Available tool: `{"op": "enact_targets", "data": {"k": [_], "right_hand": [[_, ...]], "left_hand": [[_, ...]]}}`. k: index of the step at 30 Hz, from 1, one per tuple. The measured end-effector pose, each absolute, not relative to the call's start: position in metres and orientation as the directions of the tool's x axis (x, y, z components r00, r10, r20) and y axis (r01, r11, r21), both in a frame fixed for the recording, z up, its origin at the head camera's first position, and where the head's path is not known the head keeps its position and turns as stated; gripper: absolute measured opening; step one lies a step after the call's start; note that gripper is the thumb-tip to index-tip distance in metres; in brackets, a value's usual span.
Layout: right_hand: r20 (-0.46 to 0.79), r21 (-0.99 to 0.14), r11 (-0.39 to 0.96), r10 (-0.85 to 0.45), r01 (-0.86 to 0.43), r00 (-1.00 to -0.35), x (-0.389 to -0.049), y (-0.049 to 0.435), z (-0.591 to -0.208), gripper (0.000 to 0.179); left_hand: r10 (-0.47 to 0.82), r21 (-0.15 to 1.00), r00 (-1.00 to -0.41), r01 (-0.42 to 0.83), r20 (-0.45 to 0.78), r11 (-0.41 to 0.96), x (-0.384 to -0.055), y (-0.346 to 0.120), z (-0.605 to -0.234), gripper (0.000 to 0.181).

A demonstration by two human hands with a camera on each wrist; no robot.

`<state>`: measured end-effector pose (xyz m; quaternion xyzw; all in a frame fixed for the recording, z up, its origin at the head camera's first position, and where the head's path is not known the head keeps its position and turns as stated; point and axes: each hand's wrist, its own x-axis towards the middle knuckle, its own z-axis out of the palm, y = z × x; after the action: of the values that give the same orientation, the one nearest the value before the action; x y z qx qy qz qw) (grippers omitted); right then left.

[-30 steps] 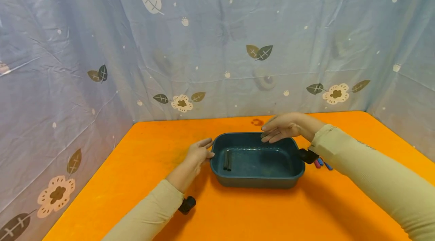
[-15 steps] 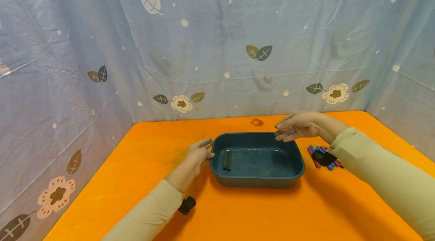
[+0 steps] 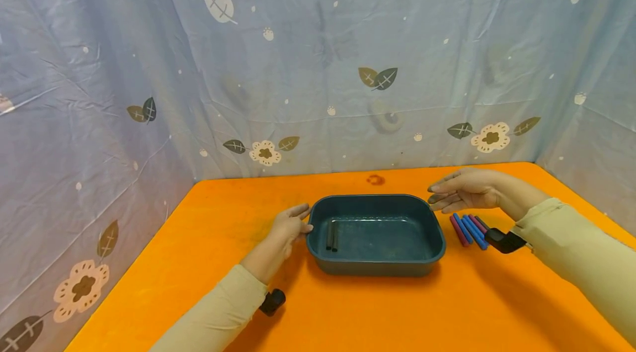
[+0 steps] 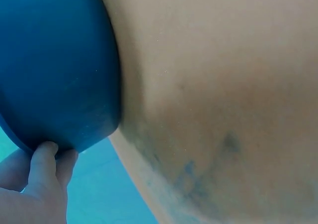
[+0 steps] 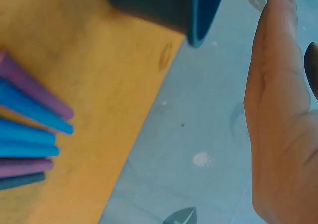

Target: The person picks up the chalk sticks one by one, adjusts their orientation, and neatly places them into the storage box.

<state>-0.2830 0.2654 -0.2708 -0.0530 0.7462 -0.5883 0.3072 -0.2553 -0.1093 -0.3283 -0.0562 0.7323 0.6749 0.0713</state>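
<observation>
A dark blue-green rectangular basin stands on the orange table. Inside, near its left end, lie two dark, slim sticks. My left hand touches the basin's left side, thumb at the rim and fingers fairly straight; in the left wrist view its fingertips meet the outer wall by the rim. Past the right end, my right hand hovers with nothing in it, fingers extended. Just below it several red, blue and dark chalk-like sticks lie side by side, partly covered by the black wrist camera.
Pale blue patterned curtains hang behind and at both sides of the orange table. A reddish ring-shaped stain marks the table behind the basin. Black wrist cameras jut out beneath the sleeves.
My right hand has moved right, from over the basin's back right rim to beyond its right end, uncovering more of the coloured sticks. My left hand and the basin stay put.
</observation>
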Motion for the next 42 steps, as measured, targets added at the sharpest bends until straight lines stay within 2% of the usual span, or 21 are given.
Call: {"op": "enact_targets", "data": {"k": [12,19,32,37,42], "right_hand": [[-0.396,-0.909,0.306,-0.418,0.284,-0.818,-0.278,0.298,-0.281,0.071],[-0.410,-0.901,0.310,-0.389,0.302,-0.825,-0.279,0.315,-0.289,0.065],[-0.414,-0.892,0.352,-0.386,0.283,-0.824,-0.274,0.345,-0.304,0.071],[-0.409,-0.898,0.329,-0.384,0.292,-0.828,-0.274,0.357,-0.311,0.065],[-0.409,-0.906,0.285,-0.399,0.313,-0.821,-0.274,0.369,-0.317,0.049]], "left_hand": [[0.028,0.980,-0.982,-0.185,-0.187,0.074,-0.253,-0.111,-0.328,0.057],[0.033,0.981,-0.982,-0.186,-0.188,0.062,-0.253,-0.111,-0.329,0.057],[0.025,0.981,-0.983,-0.182,-0.184,0.073,-0.254,-0.109,-0.329,0.056],[0.018,0.981,-0.983,-0.180,-0.182,0.075,-0.253,-0.110,-0.329,0.056],[0.018,0.981,-0.983,-0.181,-0.183,0.069,-0.254,-0.109,-0.328,0.055]]}}
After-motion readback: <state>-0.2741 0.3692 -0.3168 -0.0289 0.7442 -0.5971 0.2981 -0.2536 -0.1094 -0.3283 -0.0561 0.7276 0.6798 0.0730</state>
